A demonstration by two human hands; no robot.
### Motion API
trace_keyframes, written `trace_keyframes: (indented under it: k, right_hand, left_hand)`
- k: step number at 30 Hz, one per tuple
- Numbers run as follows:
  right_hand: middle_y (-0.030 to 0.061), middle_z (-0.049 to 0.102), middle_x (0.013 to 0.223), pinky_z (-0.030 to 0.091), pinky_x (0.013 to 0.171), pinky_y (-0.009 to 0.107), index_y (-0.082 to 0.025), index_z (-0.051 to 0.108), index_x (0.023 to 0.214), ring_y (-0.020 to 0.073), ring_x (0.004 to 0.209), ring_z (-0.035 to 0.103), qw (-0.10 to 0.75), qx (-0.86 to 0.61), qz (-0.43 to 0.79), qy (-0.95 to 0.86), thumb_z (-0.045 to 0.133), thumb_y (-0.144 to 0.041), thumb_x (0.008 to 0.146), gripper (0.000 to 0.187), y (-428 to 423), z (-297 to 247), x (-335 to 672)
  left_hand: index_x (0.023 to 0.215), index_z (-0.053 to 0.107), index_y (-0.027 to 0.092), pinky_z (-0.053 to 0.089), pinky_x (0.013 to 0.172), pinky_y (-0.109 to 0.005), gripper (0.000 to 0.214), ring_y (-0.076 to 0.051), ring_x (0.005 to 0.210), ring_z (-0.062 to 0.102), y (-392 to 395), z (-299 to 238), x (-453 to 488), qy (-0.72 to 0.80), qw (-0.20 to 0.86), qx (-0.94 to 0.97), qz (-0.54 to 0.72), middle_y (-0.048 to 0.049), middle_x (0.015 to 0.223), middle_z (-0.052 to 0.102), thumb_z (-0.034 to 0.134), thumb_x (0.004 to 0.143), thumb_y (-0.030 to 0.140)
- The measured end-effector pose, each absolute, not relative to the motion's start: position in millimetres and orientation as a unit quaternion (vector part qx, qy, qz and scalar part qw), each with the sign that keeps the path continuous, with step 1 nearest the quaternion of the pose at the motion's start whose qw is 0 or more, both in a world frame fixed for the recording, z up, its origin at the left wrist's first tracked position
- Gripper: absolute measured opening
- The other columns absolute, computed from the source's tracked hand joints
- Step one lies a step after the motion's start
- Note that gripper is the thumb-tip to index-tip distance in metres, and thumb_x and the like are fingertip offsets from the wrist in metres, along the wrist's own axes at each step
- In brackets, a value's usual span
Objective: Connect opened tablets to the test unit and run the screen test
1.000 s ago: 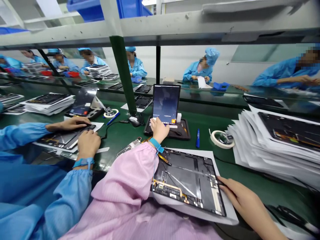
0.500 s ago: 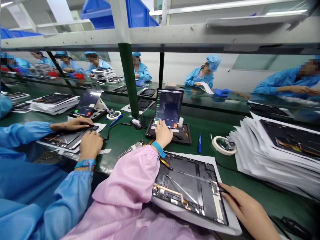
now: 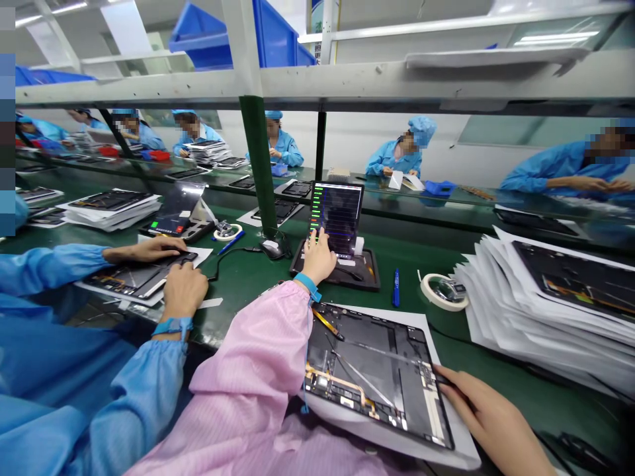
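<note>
My left hand (image 3: 318, 256), with a blue wrist strap (image 3: 308, 286), reaches forward with its fingers extended to the upright tablet screen (image 3: 336, 208). Its fingertips are at the lower left of the screen, by green marks and one red mark. That screen stands in a black tray (image 3: 367, 281). In front of me an opened tablet housing (image 3: 374, 357) lies on white paper (image 3: 459, 433), its inner flex cables and boards exposed. My right hand (image 3: 489, 410) is at the housing's right edge, closed around a small black plug that its fingers partly hide.
A blue marker (image 3: 395, 287) and a tape roll (image 3: 444, 292) lie right of the tray. At far right rises a stack of paper sheets (image 3: 526, 324) with housings. A mouse (image 3: 272, 246) sits by a green post (image 3: 258, 165). A co-worker's hands (image 3: 183, 291) work at left.
My left hand has shifted slightly left and up on the screen, where more green marks, a red mark and thin lines now show. My right hand stays at the housing's edge.
</note>
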State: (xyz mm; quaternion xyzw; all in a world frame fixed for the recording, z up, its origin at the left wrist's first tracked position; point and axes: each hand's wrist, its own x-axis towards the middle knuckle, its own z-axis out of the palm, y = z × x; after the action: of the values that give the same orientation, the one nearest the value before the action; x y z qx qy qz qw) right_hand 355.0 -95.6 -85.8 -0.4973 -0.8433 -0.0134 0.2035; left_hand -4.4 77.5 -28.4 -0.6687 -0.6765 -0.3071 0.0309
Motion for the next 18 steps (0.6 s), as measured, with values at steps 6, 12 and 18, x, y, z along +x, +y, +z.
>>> trace_keyframes:
  k: [6,12,18]
  right_hand:
    - [0.0034,0.071,0.099,0.057,0.07,0.026,-0.026,0.067,0.11,0.0183,0.084,0.069,0.211,-0.491,-0.016,-0.845,0.046,-0.047,0.09,0.035,-94,-86,353]
    - [0.0041,0.072,0.097,0.058,0.07,0.027,-0.025,0.069,0.106,0.0194,0.084,0.069,0.222,-0.49,-0.014,-0.843,0.046,-0.046,0.09,0.034,-95,-84,352]
    - [0.0024,0.072,0.095,0.057,0.068,0.024,-0.026,0.068,0.105,0.0173,0.082,0.069,0.232,-0.487,-0.015,-0.842,0.047,-0.043,0.09,0.031,-98,-80,349]
  left_hand:
    - [0.129,0.043,0.009,0.023,0.111,-0.045,0.051,-0.028,0.14,0.02,69,-24,3,-0.658,0.042,-0.681,-0.318,-0.0129,0.149,0.032,0.044,0.08,0.019]
    - [0.131,0.042,0.01,0.023,0.112,-0.042,0.054,-0.025,0.141,0.017,73,-12,13,-0.656,0.035,-0.688,-0.309,-0.0124,0.15,0.032,0.043,0.078,0.015]
    - [0.131,0.041,0.008,0.019,0.113,-0.046,0.058,-0.026,0.142,0.013,94,-4,18,-0.633,0.046,-0.707,-0.312,-0.0137,0.152,0.027,0.043,0.074,0.011]
